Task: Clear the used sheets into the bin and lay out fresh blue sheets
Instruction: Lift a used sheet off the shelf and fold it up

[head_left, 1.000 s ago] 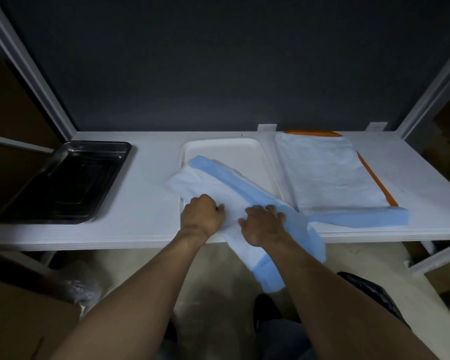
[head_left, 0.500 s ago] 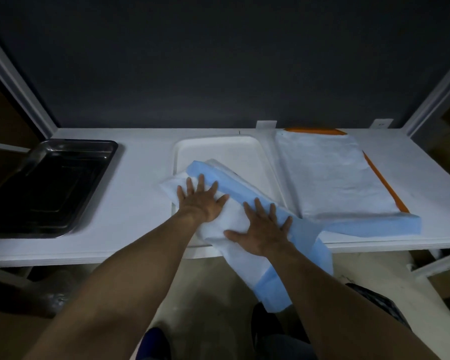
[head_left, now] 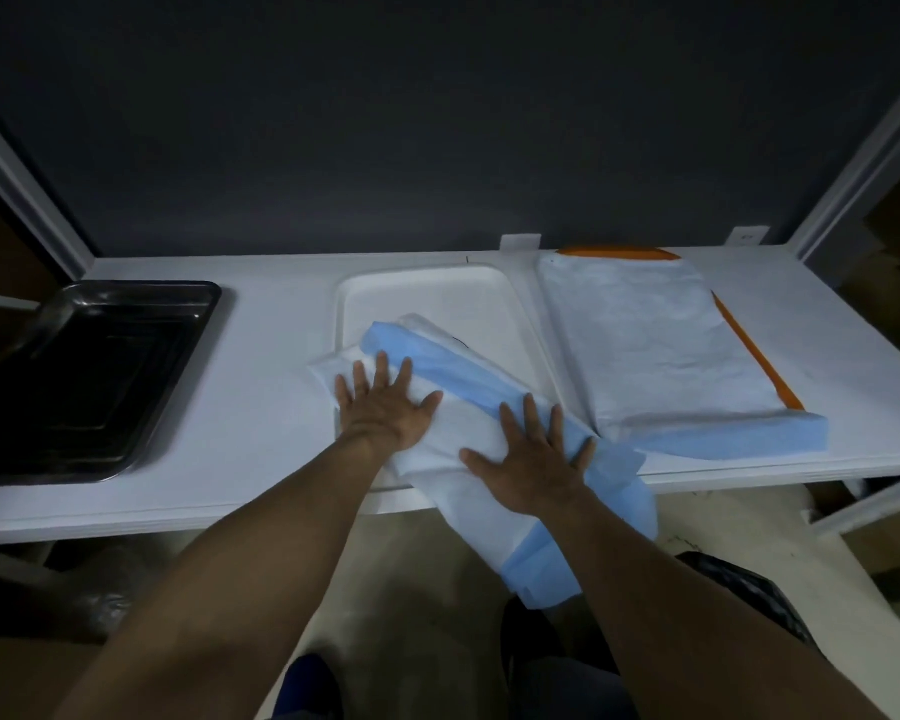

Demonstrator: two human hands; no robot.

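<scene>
A folded sheet [head_left: 453, 379], white on one side and blue on the other, lies slantwise across the white tray [head_left: 432, 293] in the middle of the table, and its near end hangs over the front edge. My left hand [head_left: 383, 402] lies flat with spread fingers on its white left part. Flat on its near part, by the table's front edge, is my right hand [head_left: 533, 454]. Another sheet [head_left: 650, 345], white side up with a blue folded front strip, covers the orange tray [head_left: 754, 356] on the right.
A black metal tray [head_left: 89, 376] sits at the table's left end. Below the front edge at the right, a dark bin [head_left: 739, 589] is partly hidden by my right arm. A dark wall closes the back, with white frame posts on both sides.
Both hands went from curled on the sheet to flat with spread fingers. They have slid slightly outward along it, and the sheet lies a little flatter on the white tray.
</scene>
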